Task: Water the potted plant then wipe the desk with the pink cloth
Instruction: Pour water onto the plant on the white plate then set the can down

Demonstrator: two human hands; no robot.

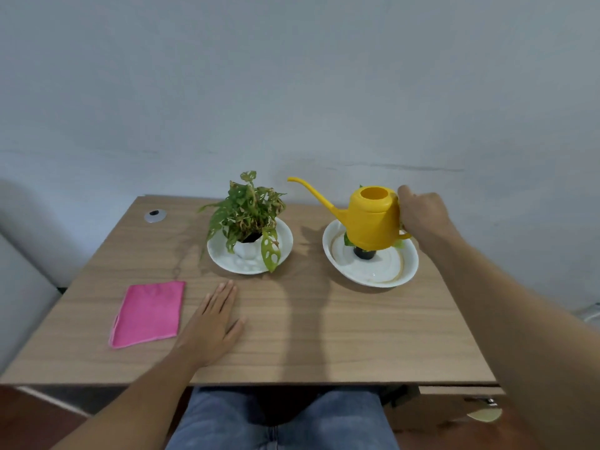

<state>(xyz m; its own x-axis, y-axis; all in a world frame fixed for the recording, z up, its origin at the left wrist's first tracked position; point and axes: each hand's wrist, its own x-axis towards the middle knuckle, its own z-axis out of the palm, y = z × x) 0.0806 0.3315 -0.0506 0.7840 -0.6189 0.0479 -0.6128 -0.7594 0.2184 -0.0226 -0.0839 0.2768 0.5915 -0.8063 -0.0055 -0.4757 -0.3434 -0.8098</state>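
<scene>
A leafy potted plant in a white pot stands in a white saucer at the middle back of the wooden desk. My right hand grips the handle of a yellow watering can, held upright above a second white saucer; its long spout points left toward the plant. A small dark pot with a few green leaves is mostly hidden under the can. A folded pink cloth lies flat at the front left. My left hand rests palm down beside it, fingers spread.
A round silver cable grommet sits at the desk's back left corner. A pale wall rises right behind the desk. My legs in blue jeans are under the front edge. A drawer unit stands at the lower right.
</scene>
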